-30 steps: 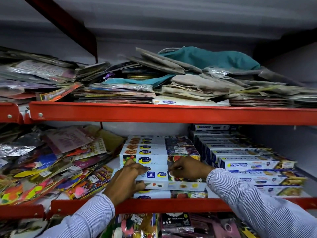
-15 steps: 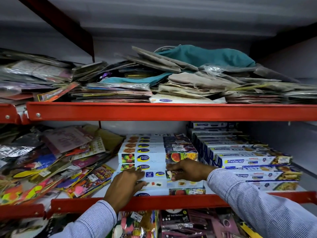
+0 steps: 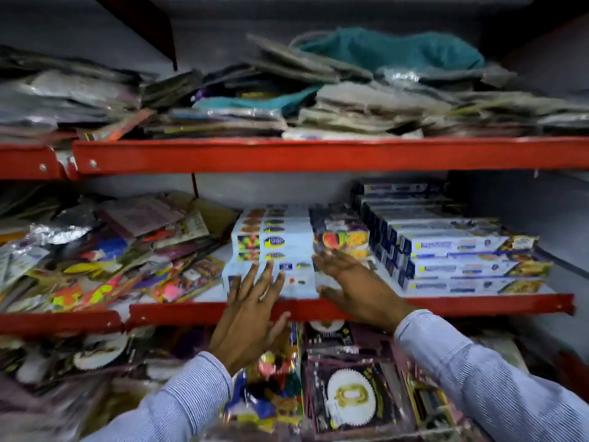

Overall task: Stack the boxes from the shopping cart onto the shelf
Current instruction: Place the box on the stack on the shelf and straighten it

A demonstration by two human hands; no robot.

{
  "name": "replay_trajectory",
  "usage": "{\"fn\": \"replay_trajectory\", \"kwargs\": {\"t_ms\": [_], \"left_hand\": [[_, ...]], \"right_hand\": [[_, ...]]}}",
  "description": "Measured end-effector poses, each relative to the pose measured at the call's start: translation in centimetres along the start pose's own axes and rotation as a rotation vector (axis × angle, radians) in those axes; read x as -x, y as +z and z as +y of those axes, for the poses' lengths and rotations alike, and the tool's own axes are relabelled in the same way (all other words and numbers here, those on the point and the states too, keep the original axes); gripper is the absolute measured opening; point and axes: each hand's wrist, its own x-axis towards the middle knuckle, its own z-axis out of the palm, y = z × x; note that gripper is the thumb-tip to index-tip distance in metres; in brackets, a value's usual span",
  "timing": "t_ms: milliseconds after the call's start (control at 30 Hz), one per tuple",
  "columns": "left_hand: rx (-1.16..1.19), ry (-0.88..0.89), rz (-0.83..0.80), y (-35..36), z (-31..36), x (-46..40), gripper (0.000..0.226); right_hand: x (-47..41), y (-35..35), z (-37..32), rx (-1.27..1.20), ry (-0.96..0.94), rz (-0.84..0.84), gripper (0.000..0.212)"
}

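Shelf (image 3: 478, 306) holds stacked boxes (image 3: 274, 247); both hands, left (image 3: 251, 314), right (image 3: 357, 288), spread, gripping nothing.

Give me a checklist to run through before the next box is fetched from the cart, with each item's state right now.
1. Left hand free: ok, fingers spread, holding nothing.
2. Right hand free: ok, open palm, holding nothing.
3. Front box fully on the middle shelf: ok, it sits behind the red lip.
4. White box stack level: cannot tell, the picture is blurred.
5. Gap to the blue box stack on the right: cannot tell, the right hand hides the seam.
6. Room on top under the upper shelf: ok, open space shows above the white stack.
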Motion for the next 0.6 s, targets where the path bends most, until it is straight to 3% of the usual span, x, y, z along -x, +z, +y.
{"fn": "replay_trajectory", "kwargs": {"t_ms": [100,267,600], "left_hand": [[0.019,0.008,-0.005,0.4,1.5,4.2,0.072],[0.080,-0.054,-0.196,3.6,3.7,13.5,0.075],[0.229,-0.205,-0.776,12.1,7.5,30.8,0.064]], "right_hand": [[4.6,1.9,-2.0,0.028,0.012,0.091,0.067],[13.3,8.2,-4.6,-0.064,0.117,0.069,0.062],[25.4,25.6,-6.3,-0.316,0.353,-0.399,0.060]]}}
